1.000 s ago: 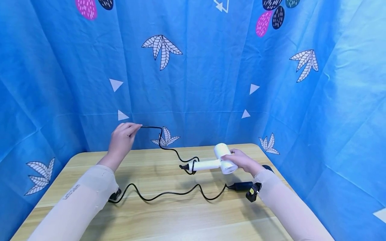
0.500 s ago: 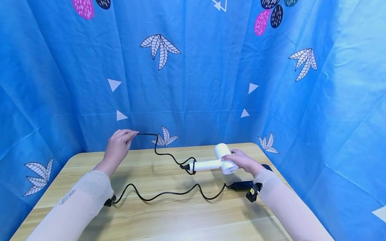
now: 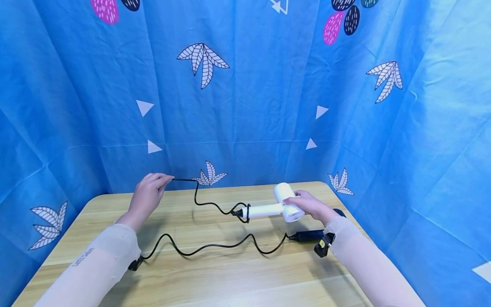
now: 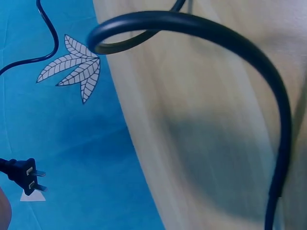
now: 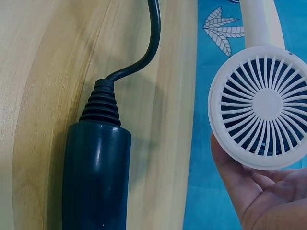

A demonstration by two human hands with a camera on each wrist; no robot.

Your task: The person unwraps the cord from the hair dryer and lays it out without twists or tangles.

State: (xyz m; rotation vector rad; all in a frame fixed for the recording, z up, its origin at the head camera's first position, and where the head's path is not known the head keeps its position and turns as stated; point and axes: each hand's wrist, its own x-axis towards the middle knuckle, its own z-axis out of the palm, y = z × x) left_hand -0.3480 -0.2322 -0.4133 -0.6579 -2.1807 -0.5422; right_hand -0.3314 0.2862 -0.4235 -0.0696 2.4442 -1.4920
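My right hand point(image 3: 310, 204) grips a white hair dryer point(image 3: 264, 210) by its head, with the handle pointing left over the table. Its round slatted grille point(image 5: 267, 104) faces the right wrist camera. Black cord point(image 3: 207, 203) loops round the handle's end and runs up to my left hand point(image 3: 147, 192), whose fingertips pinch it. In the left wrist view, a two-prong plug point(image 4: 25, 174) sticks out beside the edge of that hand. Below the hair dryer, a dark cylindrical handle point(image 3: 307, 236) lies on the table, partly hidden by my right sleeve.
A second black cord point(image 3: 215, 245) snakes across the wooden table point(image 3: 230, 281) from the dark handle to beneath my left forearm. One thick cord loop point(image 4: 220, 38) passes close to the left wrist camera. Blue patterned cloth point(image 3: 249, 94) hangs behind the table and on both sides.
My left hand has come down and slightly left, drawing the cord with it. The cord's loop at the handle's end looks smaller. My right hand and the hair dryer have hardly moved.
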